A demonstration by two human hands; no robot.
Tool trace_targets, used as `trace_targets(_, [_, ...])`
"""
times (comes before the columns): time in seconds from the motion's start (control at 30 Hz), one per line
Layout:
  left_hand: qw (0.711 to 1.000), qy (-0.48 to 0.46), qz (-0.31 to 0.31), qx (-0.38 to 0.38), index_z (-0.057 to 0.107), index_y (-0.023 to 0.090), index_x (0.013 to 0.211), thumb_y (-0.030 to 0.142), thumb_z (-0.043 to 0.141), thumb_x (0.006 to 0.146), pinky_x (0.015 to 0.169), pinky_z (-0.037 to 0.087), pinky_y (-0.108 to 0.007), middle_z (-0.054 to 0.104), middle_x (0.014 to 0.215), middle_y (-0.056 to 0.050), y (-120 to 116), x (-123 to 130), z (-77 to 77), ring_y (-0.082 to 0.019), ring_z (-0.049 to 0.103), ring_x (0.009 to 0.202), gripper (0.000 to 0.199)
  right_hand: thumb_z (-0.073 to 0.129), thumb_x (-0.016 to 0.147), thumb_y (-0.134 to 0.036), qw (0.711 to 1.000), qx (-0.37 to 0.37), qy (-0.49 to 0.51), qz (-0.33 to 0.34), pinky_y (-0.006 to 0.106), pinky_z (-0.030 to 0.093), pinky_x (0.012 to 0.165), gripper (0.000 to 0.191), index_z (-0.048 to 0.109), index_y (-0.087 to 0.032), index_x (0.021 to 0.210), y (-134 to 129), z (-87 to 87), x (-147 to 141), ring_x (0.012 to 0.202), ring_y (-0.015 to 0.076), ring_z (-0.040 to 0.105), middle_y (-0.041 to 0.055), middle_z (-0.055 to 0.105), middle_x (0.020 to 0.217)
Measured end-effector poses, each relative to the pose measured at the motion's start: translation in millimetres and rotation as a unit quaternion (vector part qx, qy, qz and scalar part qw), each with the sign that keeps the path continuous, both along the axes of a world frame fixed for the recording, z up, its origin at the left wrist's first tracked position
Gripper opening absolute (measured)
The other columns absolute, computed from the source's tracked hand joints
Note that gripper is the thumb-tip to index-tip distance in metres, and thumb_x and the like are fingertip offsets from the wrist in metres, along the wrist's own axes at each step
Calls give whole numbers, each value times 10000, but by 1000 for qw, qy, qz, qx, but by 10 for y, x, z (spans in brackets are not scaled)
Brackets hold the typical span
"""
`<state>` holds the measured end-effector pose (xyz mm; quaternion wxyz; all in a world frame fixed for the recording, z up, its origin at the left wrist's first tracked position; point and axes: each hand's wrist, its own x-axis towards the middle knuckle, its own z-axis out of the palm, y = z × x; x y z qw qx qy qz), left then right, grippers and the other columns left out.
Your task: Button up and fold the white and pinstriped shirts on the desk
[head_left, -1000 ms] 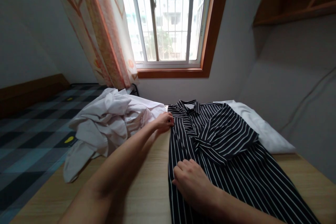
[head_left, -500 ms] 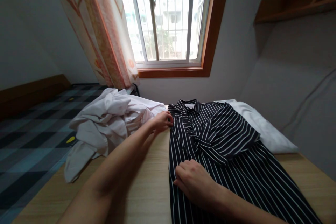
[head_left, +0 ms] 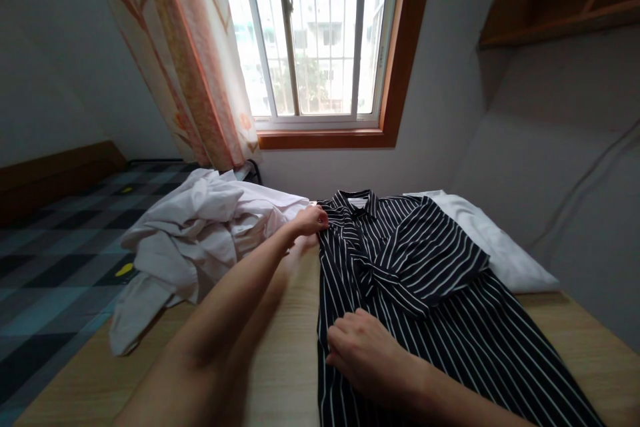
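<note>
A black shirt (head_left: 450,347) with white stripes lies on the wooden table, collar toward the window. One of its sleeves is folded across the front. At the shoulder near the collar, my left hand (head_left: 311,220) pinches the shirt's left edge. Lower down, my right hand (head_left: 365,353) is closed over the same side of the shirt, its fingers curled against the striped cloth. The back of that hand hides its fingertips.
A crumpled heap of white clothes (head_left: 195,227) sits at the table's left, partly over the checked bed (head_left: 55,267). White folded cloth (head_left: 495,240) lies right of the shirt. Bare wooden tabletop (head_left: 285,360) shows beside my left arm. A wooden shelf (head_left: 555,20) hangs upper right.
My left hand has risen slightly at the shirt's shoulder, lifting the edge a little. The right hand keeps nearly the same place on the shirt. The whole view has shifted slightly.
</note>
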<state>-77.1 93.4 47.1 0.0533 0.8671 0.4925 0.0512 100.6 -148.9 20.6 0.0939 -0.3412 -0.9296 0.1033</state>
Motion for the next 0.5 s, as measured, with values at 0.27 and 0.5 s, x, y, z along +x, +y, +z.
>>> trace_targets(0.27, [998, -7, 20, 64, 666, 194, 993, 312, 539, 900, 906, 453, -392, 621, 1131, -93, -245, 129, -57, -250, 560, 1052, 196, 661, 862, -305, 1000, 2, -1, -27, 344, 499, 719, 143, 598, -177, 852, -41, 174, 114, 783, 204, 619, 30, 671, 866])
trace_targets(0.5, [981, -76, -168, 54, 637, 258, 1181, 437, 463, 963, 1085, 347, -410, 559, 1369, -51, -689, 188, -23, -226, 480, 1283, 331, 568, 938, -369, 971, 190, 84, 115, 292, 519, 823, 166, 610, -241, 1036, -482, -42, 590, 980, 168, 629, -8, 693, 1107])
